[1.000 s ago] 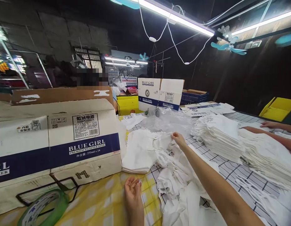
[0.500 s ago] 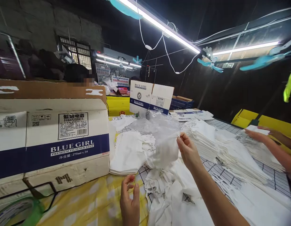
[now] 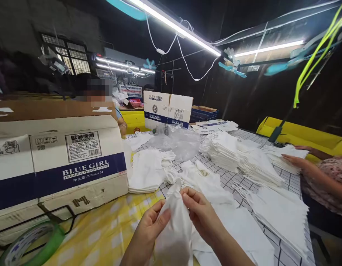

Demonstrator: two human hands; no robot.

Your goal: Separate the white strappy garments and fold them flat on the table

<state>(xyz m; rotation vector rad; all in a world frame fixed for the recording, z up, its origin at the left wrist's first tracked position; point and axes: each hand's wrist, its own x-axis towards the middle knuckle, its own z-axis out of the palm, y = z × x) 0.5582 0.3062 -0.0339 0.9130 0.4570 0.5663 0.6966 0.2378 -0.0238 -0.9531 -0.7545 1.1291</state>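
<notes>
Between my two hands hangs a white cloth piece [image 3: 175, 231], crumpled at its upper end. My left hand [image 3: 148, 229] pinches its left side with thumb and fingers. The fingers of my right hand [image 3: 202, 214] are closed on its top right edge. Just beyond my hands lie loose white cloths [image 3: 206, 184] in a rumpled heap. A neat stack of white cloths [image 3: 147, 171] sits to the left of that heap. Flat white cloth [image 3: 239, 232] also spreads under and beside my right forearm.
A cardboard beer carton [image 3: 76, 159] stands at the left, with a roll of green tape [image 3: 53, 240] before it. Clear plastic bags [image 3: 176, 142] lie farther back. More cloth stacks [image 3: 223, 151] line the right. A co-worker's hand [image 3: 294, 160] touches one stack; another person sits behind the carton.
My right hand has drawn a white cloth from the heap back toward me. My left hand, previously free and apart, has closed on it too. The view has shifted right.
</notes>
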